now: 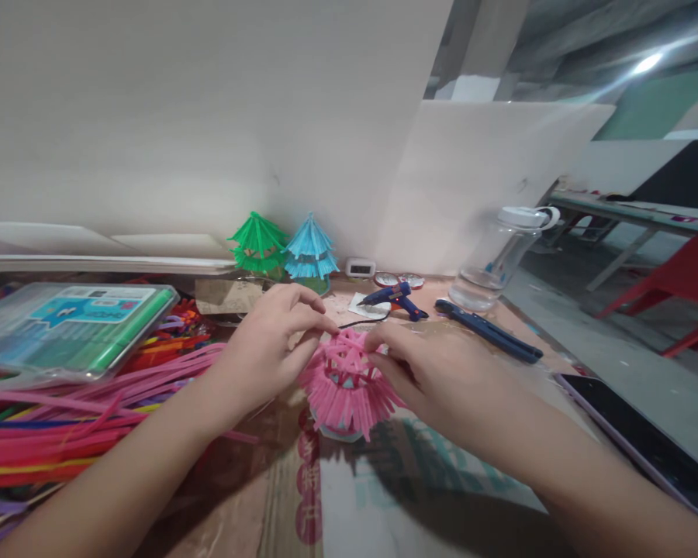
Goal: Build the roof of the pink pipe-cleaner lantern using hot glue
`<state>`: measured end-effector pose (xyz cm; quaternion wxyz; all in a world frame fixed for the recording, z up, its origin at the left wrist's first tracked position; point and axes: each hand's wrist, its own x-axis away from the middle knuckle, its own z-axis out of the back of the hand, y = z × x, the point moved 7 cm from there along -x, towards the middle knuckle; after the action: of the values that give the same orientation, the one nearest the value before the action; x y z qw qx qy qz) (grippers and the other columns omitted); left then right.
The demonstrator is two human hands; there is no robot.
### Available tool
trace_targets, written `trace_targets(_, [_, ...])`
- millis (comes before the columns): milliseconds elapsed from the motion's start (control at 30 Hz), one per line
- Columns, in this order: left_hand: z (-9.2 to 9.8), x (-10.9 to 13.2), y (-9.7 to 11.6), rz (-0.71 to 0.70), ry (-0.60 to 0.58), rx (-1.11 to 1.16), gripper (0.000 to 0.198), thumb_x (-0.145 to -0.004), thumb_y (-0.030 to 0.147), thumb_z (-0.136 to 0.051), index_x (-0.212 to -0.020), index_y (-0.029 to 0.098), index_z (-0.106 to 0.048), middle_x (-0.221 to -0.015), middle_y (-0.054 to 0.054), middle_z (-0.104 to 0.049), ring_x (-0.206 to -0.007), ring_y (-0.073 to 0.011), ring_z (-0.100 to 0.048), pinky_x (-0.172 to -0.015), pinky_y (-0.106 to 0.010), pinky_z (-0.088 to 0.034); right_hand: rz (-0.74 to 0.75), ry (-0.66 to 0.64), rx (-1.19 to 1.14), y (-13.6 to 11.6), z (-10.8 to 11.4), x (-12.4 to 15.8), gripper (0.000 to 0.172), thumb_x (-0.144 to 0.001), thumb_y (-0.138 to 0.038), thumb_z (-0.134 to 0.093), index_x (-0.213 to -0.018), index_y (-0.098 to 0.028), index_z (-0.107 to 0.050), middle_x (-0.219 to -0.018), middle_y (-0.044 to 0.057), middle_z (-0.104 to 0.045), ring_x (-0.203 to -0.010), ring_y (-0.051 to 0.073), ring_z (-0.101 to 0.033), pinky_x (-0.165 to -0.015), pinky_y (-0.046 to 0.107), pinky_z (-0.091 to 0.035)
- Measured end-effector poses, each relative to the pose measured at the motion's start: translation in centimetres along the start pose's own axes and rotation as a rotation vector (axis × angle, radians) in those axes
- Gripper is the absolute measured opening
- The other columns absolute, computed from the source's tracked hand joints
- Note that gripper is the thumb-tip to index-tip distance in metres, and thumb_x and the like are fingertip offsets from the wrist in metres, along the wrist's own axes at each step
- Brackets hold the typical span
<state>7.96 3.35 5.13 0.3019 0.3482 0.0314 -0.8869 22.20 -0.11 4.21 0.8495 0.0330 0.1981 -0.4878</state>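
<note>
A pink craft [352, 387] with a fringed skirt and an openwork top stands upright on a pale base, near the middle of the table. My left hand [282, 333] is at its upper left, fingers bent, fingertips against the pink top. From the right, my right hand [412, 360] pinches the top's edge with thumb and forefinger. Behind, against the white wall, stand a green tiered craft [257, 244] and a light blue one [310, 248]. A blue glue gun [392, 298] lies just beyond my hands.
Coloured pipe cleaners [63, 442] and a marker case [75, 329] cover the left side. At the right are a water bottle [494, 260], a dark blue cutter [488, 332] and a phone [640, 438]. A small digital clock [360, 268] stands by the wall.
</note>
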Motion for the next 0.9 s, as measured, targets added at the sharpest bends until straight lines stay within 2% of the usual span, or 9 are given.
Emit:
trace_targets(133, [-0.1,0.0,0.0,-0.015,-0.014,-0.031,0.025,-0.086,0.012,-0.051,-0.087,0.019,-0.075,-0.098,-0.008,-0.063,-0.095,-0.0222,-0.058,-0.085,-0.037,-0.048,0.008,0.035,-0.010,-0.1,0.4,0.1,0.016,-0.094,-0.020,-0.046,-0.096,-0.018,-0.061,-0.073,0.004,-0.068,-0.065,0.020,-0.061,-0.052,0.026,-0.027])
trace_targets(267, [0.0,0.0,0.2,-0.022,-0.006,-0.032,0.025,-0.086,0.011,-0.050,-0.087,0.020,-0.074,-0.099,-0.007,-0.063,-0.096,-0.0216,-0.058,-0.084,-0.036,-0.048,0.019,0.029,0.016,-0.3,0.8,0.2,0.015,-0.093,-0.017,-0.047,-0.090,-0.019,-0.062,-0.072,0.003,-0.067,-0.066,0.020,-0.061,-0.055,0.027,-0.028])
trace_targets(467, [1.4,0.0,-0.4,0.134,0.139,0.058,0.015,-0.092,0.018,-0.051,-0.098,0.019,-0.065,-0.100,-0.004,-0.065,-0.097,-0.0180,-0.061,-0.087,-0.031,-0.046,0.010,-0.043,0.043,-0.3,0.4,0.0,0.015,-0.090,-0.011,-0.050,-0.083,-0.018,-0.061,-0.069,0.002,-0.063,-0.066,0.018,-0.057,-0.056,0.028,-0.025])
trace_targets(533, [1.4,0.0,-0.5,0.158,0.112,0.062,0.013,-0.093,0.025,-0.051,-0.092,0.019,-0.063,-0.094,-0.002,-0.066,-0.092,-0.0179,-0.061,-0.083,-0.030,-0.045,0.006,-0.059,0.042,-0.3,0.3,0.0,0.015,-0.091,-0.011,-0.051,-0.082,-0.018,-0.061,-0.069,0.001,-0.062,-0.066,0.017,-0.056,-0.056,0.029,-0.025])
trace_targets(633, [1.0,-0.2,-0.6,0.182,0.042,0.062,0.029,-0.095,0.031,-0.044,-0.073,0.020,-0.057,-0.075,0.000,-0.062,-0.077,-0.0177,-0.058,-0.070,-0.030,-0.042,0.001,-0.077,0.034,-0.3,0.2,0.0,0.017,-0.091,-0.011,-0.051,-0.079,-0.019,-0.060,-0.069,0.000,-0.061,-0.065,0.016,-0.054,-0.057,0.029,-0.024])
trace_targets(733, [1.0,-0.3,-1.0,0.236,0.034,0.011,0.035,-0.095,0.033,-0.036,-0.065,0.021,-0.049,-0.064,0.000,-0.053,-0.066,-0.0175,-0.053,-0.062,-0.029,-0.039,0.000,-0.065,-0.017,-0.2,0.5,0.1,0.017,-0.093,-0.013,-0.050,-0.079,-0.019,-0.059,-0.071,-0.001,-0.061,-0.067,0.015,-0.054,-0.058,0.029,-0.026])
trace_targets(800, [1.1,-0.3,-1.3,0.267,0.042,-0.003,0.032,-0.094,0.031,-0.035,-0.067,0.021,-0.049,-0.066,-0.001,-0.054,-0.068,-0.0179,-0.054,-0.064,-0.030,-0.041,0.007,-0.072,-0.076,-0.2,0.6,0.1,0.016,-0.093,-0.015,-0.051,-0.079,-0.019,-0.059,-0.073,-0.001,-0.062,-0.067,0.015,-0.054,-0.059,0.028,-0.027])
trace_targets(900, [0.9,-0.1,-1.5,0.284,0.037,0.062,0.024,-0.093,0.029,-0.039,-0.085,0.020,-0.059,-0.085,-0.004,-0.066,-0.085,-0.0198,-0.062,-0.075,-0.031,-0.046,0.023,-0.104,-0.148,-0.1,0.8,0.1,0.012,-0.092,-0.016,-0.054,-0.083,-0.021,-0.061,-0.074,-0.002,-0.065,-0.065,0.013,-0.055,-0.057,0.027,-0.031])
